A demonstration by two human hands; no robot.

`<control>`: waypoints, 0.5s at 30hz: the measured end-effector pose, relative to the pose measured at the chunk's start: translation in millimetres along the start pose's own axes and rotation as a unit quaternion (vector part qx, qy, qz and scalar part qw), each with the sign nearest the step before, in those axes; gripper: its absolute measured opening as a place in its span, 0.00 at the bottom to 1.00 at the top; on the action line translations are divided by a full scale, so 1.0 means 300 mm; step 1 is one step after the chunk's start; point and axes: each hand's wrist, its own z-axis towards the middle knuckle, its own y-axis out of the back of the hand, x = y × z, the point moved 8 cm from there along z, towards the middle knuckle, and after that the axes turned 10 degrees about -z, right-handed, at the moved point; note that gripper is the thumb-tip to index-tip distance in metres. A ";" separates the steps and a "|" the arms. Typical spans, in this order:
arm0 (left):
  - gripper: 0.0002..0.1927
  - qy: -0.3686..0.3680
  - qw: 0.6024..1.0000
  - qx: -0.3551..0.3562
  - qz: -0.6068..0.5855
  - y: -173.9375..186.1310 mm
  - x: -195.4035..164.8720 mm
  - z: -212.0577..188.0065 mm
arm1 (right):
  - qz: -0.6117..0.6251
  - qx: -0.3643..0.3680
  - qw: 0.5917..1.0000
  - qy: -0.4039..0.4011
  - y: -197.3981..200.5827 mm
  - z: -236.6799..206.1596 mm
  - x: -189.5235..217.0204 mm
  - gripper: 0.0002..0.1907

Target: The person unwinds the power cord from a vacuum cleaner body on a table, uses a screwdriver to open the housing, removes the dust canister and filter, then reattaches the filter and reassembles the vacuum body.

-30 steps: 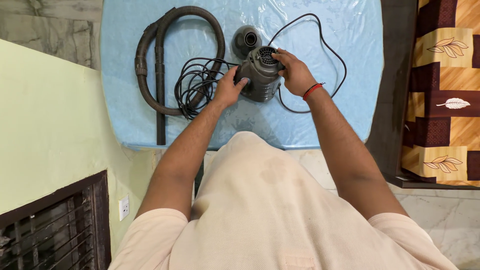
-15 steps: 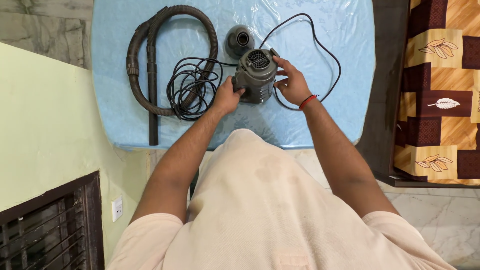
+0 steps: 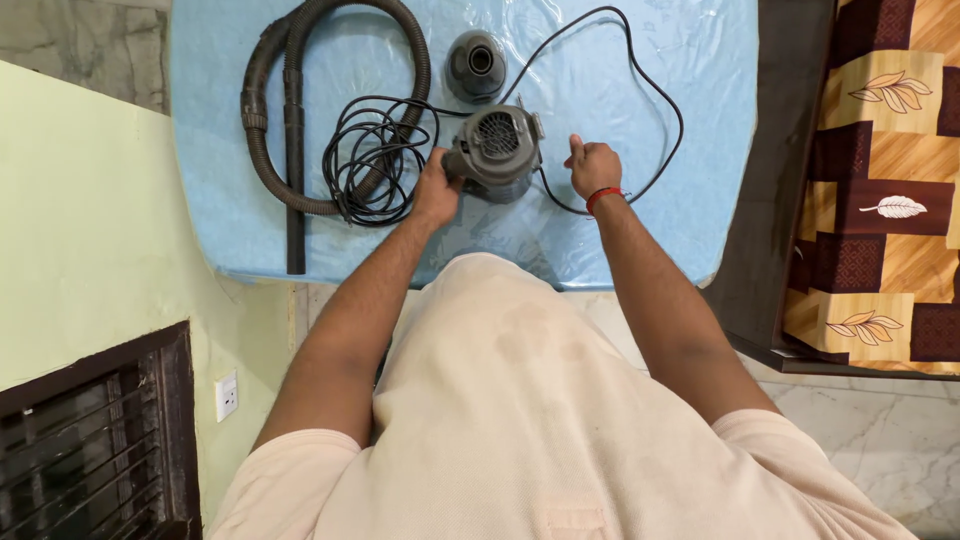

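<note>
The grey blower is held at its near-left side by the left hand, whose fingers are wrapped onto the housing. It stands on the blue sheet with its round grille facing up. The right hand is seen just to the right of the blower, loosely curled and apart from the body; whether its fingertips pinch the black cord that passes under it cannot be told. A red band is worn on that wrist.

Left of the left hand lies a coil of the same cord, and beyond it the looped hose with its straight tube. Farther away from both hands, just past the blower, a round grey cap rests on the sheet, its opening up.

The step in hand is judged to be steadying and turning the blower for work on its housing. It is best done with the body kept pressed to the sheet by the left hand, so that it does not roll. The cord should be kept clear of the grille and laid to the right, away from the coil, lest it tangle. The cap should be left within easy reach.
</note>
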 end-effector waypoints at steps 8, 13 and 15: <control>0.24 0.138 0.977 -0.039 -0.158 0.024 0.084 0.041 | -0.015 -0.010 0.965 0.262 -0.033 -0.065 0.192 0.28; 0.21 0.182 0.970 -0.034 -0.159 0.021 0.102 0.040 | -0.032 0.028 0.964 0.261 -0.046 -0.049 0.235 0.33; 0.19 0.146 0.974 -0.037 -0.169 0.029 0.088 0.049 | -0.051 0.030 0.962 0.265 -0.053 -0.038 0.242 0.27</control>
